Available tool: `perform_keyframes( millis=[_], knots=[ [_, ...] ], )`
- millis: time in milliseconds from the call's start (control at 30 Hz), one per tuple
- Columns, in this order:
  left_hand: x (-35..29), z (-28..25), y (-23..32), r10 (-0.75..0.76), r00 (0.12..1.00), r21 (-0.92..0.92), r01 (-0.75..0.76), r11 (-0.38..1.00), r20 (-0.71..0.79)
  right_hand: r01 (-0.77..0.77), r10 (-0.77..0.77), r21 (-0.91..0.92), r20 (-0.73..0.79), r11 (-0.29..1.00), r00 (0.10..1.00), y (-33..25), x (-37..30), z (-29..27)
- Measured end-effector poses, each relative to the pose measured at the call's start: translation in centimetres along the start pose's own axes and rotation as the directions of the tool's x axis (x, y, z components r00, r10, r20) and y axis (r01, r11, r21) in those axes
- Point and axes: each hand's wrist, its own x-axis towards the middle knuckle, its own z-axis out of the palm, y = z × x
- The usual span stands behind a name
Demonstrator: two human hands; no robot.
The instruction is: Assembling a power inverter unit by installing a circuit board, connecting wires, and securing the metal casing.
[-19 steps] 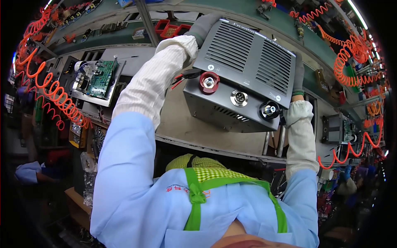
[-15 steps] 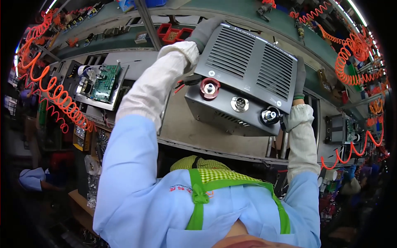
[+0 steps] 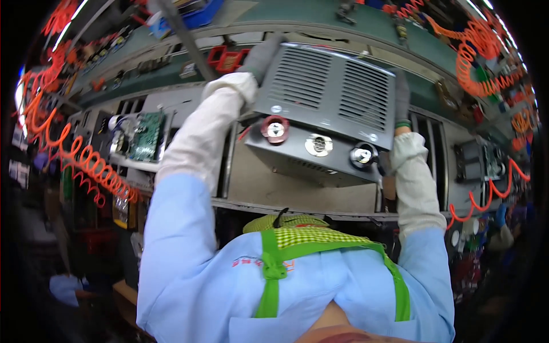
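Observation:
A grey welding machine (image 3: 329, 117) with two slotted vent panels is in front of me over the work table (image 3: 280, 194). Its near end carries a red-ringed socket (image 3: 275, 130), a round silver connector (image 3: 318, 145) and a black-ringed socket (image 3: 363, 155). With a grey glove on, my left hand (image 3: 262, 60) grips the far left side of the casing. My right hand (image 3: 402, 97), gloved too, is wrapped against the right side. The casing hides most of the fingers of both hands.
An open unit with a green circuit board (image 3: 147, 136) sits on the left, another open unit (image 3: 477, 160) on the right. Orange coiled air hoses (image 3: 86, 157) hang at both sides. Red parts bins (image 3: 229, 60) stand behind my left hand. A metal post (image 3: 186, 37) rises nearby.
Both hands have shifted left in view together with the welding machine. Its top face now looks more level and less turned. My grip stays on both sides.

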Motion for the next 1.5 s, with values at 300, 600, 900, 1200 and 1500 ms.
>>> perform_keyframes(
  millis=[300, 600, 900, 1200, 1500],
  knots=[
    [-2.3, -2.8, 1.5, 0.008, 0.997, 0.051, -0.012, 0.999, 0.075, 0.369, -0.257, -0.589, 0.268, 0.719, 0.929, -4.6, -2.9, -0.7],
    [-0.5, -3.9, 4.9, 0.007, 1.0, -0.207, -0.001, 0.978, 0.028, 0.783, -0.657, -0.598, 0.522, 0.173, 0.544, -10.6, 6.2, -0.3],
    [0.8, -2.7, 7.8, -0.051, 0.932, 0.196, -0.022, 0.98, 0.36, 0.366, 0.067, -0.751, 0.476, 0.551, 0.877, -6.5, 3.9, 4.1],
    [-5.9, -4.7, 4.6, -0.136, 0.931, -0.066, 0.168, 0.984, 0.338, 0.561, -0.308, -0.291, 0.602, 0.775, 0.737, -19.0, -1.8, 2.4],
    [-13.7, -6.0, 9.3, -0.385, 0.857, -0.588, 0.515, 0.624, 0.342, 0.847, -0.579, -0.217, 0.647, 0.486, 0.497, -24.9, 1.4, 11.7]
  ],
)
